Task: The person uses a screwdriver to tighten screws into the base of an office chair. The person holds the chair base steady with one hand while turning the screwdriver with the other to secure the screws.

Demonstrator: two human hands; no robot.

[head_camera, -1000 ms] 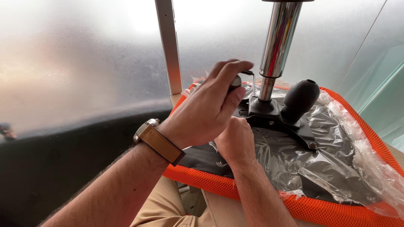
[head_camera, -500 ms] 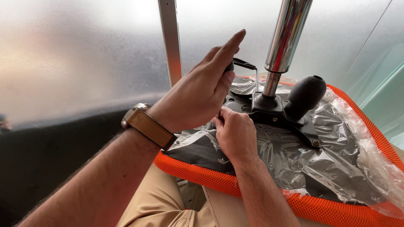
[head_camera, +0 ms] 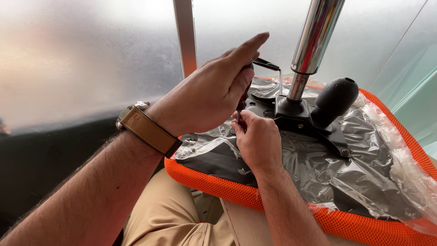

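My left hand (head_camera: 207,98), with a tan-strapped watch on the wrist, grips the dark handle of a screwdriver (head_camera: 244,96) from above, index finger stretched out. My right hand (head_camera: 256,142) sits just below it, fingertips pinched around the thin metal shaft near the tip. The tool stands nearly upright over the black underside (head_camera: 227,159) of an upturned chair seat with an orange mesh rim (head_camera: 214,182), wrapped in clear plastic film. The tip and whatever it touches are hidden by my fingers.
A black mounting plate (head_camera: 314,125) carries a chrome column (head_camera: 314,36) and a black knobbed lever (head_camera: 334,98). A bent black metal piece (head_camera: 266,64) pokes out behind my left hand. Frosted glass with a metal post (head_camera: 184,36) stands behind.
My left hand has uncurled its index finger and turned on the handle. My right hand stays low at the shaft. The view has shifted slightly right.
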